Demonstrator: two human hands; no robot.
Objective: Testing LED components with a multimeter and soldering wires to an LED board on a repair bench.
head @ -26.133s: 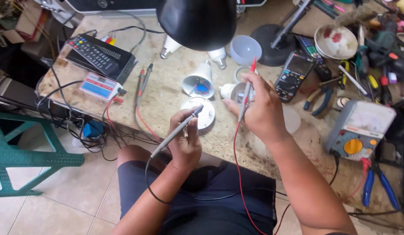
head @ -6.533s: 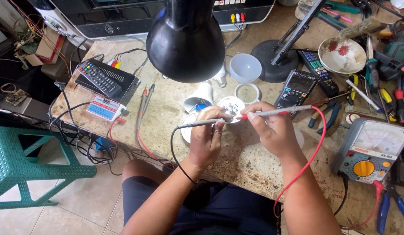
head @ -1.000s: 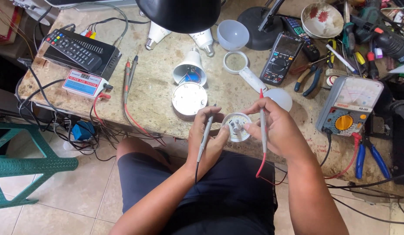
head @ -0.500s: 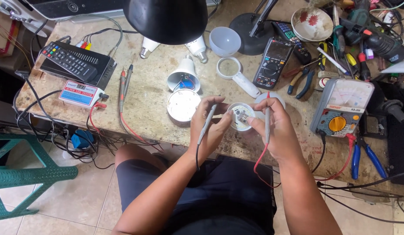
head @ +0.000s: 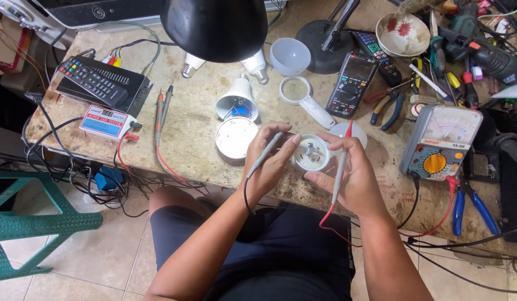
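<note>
Head view: both hands back over bench edge, left hand [head: 268, 161] gripping black probe [head: 264, 156], right hand [head: 350, 175] gripping red probe [head: 340, 170], LED module [head: 311, 153] pinched between them, beside analog meter [head: 442, 142]; probing continues.

The black lamp shade [head: 215, 27] covers the bench [head: 197, 117] behind it and hides the upper parts of two white bulbs [head: 256, 66]; its own top runs past the upper edge. The left hand [head: 272, 161] and right hand [head: 350, 173] hide the rim of the small round white part [head: 312, 153], and its inner pieces are too small to tell. The grey probe [head: 264, 156] tip is hidden by fingers. The green stool [head: 30, 223] is cut by the left edge.
</note>
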